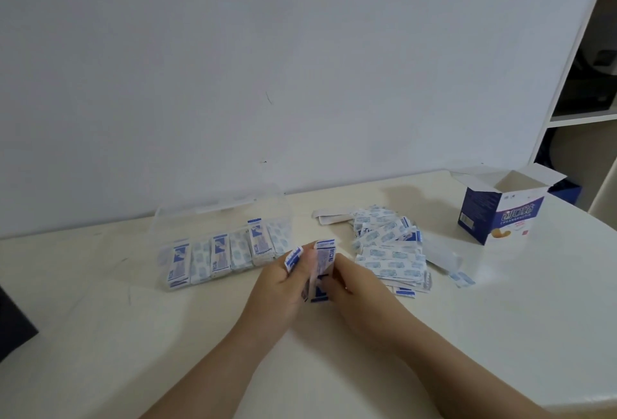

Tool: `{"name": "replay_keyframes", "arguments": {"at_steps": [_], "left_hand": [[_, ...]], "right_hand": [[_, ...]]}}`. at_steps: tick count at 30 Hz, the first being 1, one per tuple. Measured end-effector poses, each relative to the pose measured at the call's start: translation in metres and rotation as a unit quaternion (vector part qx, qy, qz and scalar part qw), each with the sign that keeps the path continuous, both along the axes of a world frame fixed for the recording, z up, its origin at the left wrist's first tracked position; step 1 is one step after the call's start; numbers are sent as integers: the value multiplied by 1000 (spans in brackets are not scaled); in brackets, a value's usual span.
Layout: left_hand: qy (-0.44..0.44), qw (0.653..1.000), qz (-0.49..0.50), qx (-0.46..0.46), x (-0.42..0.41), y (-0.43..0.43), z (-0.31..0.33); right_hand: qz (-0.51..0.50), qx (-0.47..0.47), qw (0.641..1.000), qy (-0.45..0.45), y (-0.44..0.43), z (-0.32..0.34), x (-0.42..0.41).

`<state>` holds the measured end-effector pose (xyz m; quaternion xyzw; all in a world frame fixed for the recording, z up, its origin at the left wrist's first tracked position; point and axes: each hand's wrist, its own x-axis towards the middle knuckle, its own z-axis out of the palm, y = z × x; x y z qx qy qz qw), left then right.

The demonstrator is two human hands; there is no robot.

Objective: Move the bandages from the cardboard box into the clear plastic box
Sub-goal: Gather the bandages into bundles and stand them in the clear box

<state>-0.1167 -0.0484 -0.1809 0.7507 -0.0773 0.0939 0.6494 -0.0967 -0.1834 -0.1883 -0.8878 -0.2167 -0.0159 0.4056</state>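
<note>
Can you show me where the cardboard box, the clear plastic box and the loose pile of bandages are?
cardboard box (516,223): head view, on its printed front face.
clear plastic box (220,214): head view, on its raised clear lid.
loose pile of bandages (389,256): head view, on a wrapper mid-pile.

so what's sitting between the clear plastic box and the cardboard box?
A loose pile of bandages on the table, between the clear plastic box and the cardboard box; seen in the head view.

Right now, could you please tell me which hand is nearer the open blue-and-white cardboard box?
Right. The right hand sits left of the blue-and-white cardboard box; the left hand is farther left, by the clear plastic box.
</note>
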Motion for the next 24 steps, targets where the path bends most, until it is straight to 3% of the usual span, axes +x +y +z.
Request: {"name": "replay_keyframes", "arguments": {"at_steps": [3,9,11,14,17,24], "left_hand": [[24,997,-28,-67,6,2,-4],[27,997,-72,21,1,-5,-7],[29,999,-34,-16,1,-5,-5],[82,981,5,-175,5,-1,-2],[128,944,10,-304,10,1,1],[182,910,12,-373,8,-2,2]], "right_hand": [[14,-19,1000,-6,0,3,0],[63,-143,983,-99,12,6,-9],[51,-136,984,-104,2,10,-4],[-25,-164,980,-106,-40,23,2],[-73,-306,939,-138,-82,31,5],[-25,-511,848,-142,-78,44,5]]}}
